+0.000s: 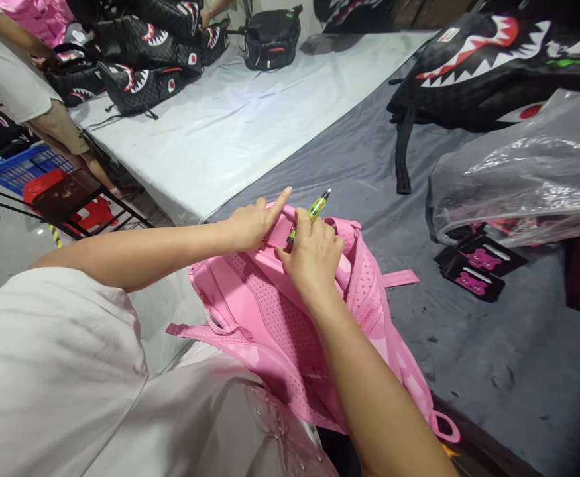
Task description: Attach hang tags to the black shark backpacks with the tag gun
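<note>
Two hands at the top of the pink backpack (274, 298) in the head view, and the right hand (314, 255) has its fingers curled in, a green pen (319, 204) caught between them, silver end pointing away! The left hand (250, 225) sits just beside it, bent over the bag's top edge by the handle, index finger stretched out straight; how tightly it grips, I cannot tell, with thumb and palm hidden. The bag itself is right under both hands, padded back panel towards the wearer.

My read of the step: steadying and handling the top of the bag. Any next move calls for a sure left hold, and care from the right (that pen shares the fingers with the fabric).

Now the containers! What the backpack holds stays hidden below the grip. Right of the hands, a clear plastic bag (523, 165) lies crumpled, something dark and red showing at its lower edge, inside or beneath, hard to say. Nearer the grip, black cards (473, 281) with pink figures; beyond the plastic, a black shark-print bag (459, 109). Far left of the hands, a blue crate (16, 172) has black printed goods (1, 136) heaped at its top.
</note>
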A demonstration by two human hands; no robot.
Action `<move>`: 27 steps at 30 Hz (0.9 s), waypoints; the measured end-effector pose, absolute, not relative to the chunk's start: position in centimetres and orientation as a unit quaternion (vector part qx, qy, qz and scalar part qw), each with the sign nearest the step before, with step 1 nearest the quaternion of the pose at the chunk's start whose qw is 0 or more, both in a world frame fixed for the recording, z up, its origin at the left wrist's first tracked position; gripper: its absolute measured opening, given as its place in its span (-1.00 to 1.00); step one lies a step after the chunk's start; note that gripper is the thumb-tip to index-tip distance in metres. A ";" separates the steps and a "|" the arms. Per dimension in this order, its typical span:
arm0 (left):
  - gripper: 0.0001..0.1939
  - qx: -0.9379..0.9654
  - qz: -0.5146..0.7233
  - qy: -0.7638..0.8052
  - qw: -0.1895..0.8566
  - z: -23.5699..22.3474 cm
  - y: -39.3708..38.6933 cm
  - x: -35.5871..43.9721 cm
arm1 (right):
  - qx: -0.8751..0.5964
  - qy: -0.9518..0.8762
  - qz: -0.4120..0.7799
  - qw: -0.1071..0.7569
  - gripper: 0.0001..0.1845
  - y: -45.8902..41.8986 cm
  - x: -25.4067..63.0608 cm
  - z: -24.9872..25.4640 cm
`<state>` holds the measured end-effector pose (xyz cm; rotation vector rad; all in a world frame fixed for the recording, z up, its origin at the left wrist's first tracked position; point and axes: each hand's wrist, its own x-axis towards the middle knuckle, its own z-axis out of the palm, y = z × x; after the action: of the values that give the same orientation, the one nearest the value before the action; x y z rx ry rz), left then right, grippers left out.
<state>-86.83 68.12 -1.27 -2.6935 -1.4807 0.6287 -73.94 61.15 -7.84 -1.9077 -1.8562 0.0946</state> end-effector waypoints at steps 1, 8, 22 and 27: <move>0.18 -0.863 0.207 -0.461 -0.013 -1.1 68.4 -87.0 | -0.695 -0.677 0.032 0.241 -0.28 61.1 -73.9 -7.8; 0.13 -0.886 0.207 -0.397 -0.122 -0.3 70.3 -88.6 | -0.705 -0.669 0.038 0.235 -0.30 61.1 -74.1 -7.2; 0.01 -0.895 0.174 -0.392 -0.126 -0.7 70.2 -88.9 | -0.665 -0.696 0.024 0.268 -0.51 60.3 -73.3 -6.3; 0.01 -0.894 0.176 -0.389 -0.138 -0.8 70.3 -88.9 | -0.547 -0.708 0.120 0.431 -0.49 57.1 -71.4 -4.7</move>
<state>-88.88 70.32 -0.78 -3.0842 -1.3432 0.6087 -71.44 57.06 -4.73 -1.3641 -1.7651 0.2998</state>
